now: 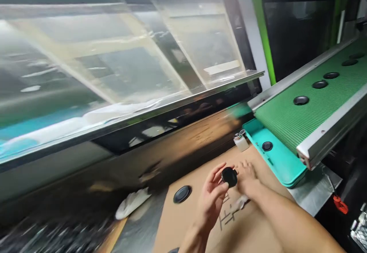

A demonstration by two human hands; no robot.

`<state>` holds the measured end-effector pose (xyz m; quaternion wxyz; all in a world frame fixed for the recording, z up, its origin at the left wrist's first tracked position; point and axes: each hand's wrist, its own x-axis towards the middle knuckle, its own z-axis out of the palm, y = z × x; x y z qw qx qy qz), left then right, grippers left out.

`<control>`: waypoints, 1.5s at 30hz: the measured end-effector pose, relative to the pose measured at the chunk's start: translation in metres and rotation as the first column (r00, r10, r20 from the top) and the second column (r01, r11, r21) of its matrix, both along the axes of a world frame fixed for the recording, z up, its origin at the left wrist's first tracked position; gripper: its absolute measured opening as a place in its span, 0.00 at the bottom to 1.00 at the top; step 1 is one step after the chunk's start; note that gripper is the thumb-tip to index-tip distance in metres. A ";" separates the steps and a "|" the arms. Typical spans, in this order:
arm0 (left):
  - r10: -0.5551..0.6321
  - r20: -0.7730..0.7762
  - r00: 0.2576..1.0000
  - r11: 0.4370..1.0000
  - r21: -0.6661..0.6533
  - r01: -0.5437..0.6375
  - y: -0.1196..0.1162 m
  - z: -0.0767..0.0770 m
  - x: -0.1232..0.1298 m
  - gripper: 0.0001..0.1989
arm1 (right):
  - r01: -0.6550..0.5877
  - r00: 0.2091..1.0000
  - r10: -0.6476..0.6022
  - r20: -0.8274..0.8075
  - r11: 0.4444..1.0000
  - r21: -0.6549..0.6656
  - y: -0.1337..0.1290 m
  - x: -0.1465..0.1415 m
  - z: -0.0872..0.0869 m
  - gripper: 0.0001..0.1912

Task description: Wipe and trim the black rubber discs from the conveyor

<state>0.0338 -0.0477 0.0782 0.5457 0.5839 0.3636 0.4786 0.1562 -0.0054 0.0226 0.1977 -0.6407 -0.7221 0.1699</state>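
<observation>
My left hand (212,193) grips a round black plastic cap (229,177) by its edge, thumb in front and fingers curled behind. Just to the right, my right hand (247,176) reaches over the cardboard sheet (197,207) with its fingers stretched out, close beside the cap. Whether a fingertip touches the cap is not clear. Another black cap (182,194) rests on the cardboard left of my hands. A crumpled whitish scrap (239,204) lies below them, near dark handwritten strokes.
A green conveyor belt (323,111) carries several black caps at right. Under its end, a turquoise tray (282,165) holds a black part. A small white bottle (241,142) stands beside it. A white glove (133,203) and red-handled tool (340,204) lie at the sides.
</observation>
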 end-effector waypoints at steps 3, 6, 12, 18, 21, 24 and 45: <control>0.212 0.323 0.922 0.936 -0.337 -0.097 0.007 -0.037 -0.039 0.15 | 0.015 0.997 -0.021 0.076 0.996 0.085 -0.001 0.001 -0.005 0.20; 0.351 0.547 0.760 0.865 -0.500 -0.040 0.015 -0.057 -0.060 0.08 | 0.034 0.988 -0.053 0.142 0.990 0.135 0.001 -0.002 -0.009 0.23; 0.425 0.641 0.640 0.826 -0.564 0.016 0.023 -0.057 -0.068 0.23 | 0.042 0.976 -0.074 0.205 0.987 0.156 0.002 -0.003 -0.005 0.21; 0.445 0.683 0.580 0.840 -0.542 -0.006 0.033 -0.065 -0.072 0.17 | -0.221 0.965 0.218 0.145 0.975 0.005 -0.017 0.024 0.035 0.20; 0.434 0.698 0.569 0.847 -0.531 0.005 0.037 -0.069 -0.077 0.15 | -0.421 0.886 0.457 0.076 0.864 -0.277 -0.025 0.027 0.046 0.13; 0.398 0.700 0.593 0.849 -0.526 0.051 0.035 -0.069 -0.077 0.14 | -0.387 0.911 0.404 0.081 0.907 -0.166 -0.028 0.013 0.047 0.10; 0.446 0.671 0.593 0.774 -0.622 0.121 0.029 -0.064 -0.051 0.11 | -0.051 0.999 0.042 0.030 0.899 0.434 0.003 -0.008 0.044 0.14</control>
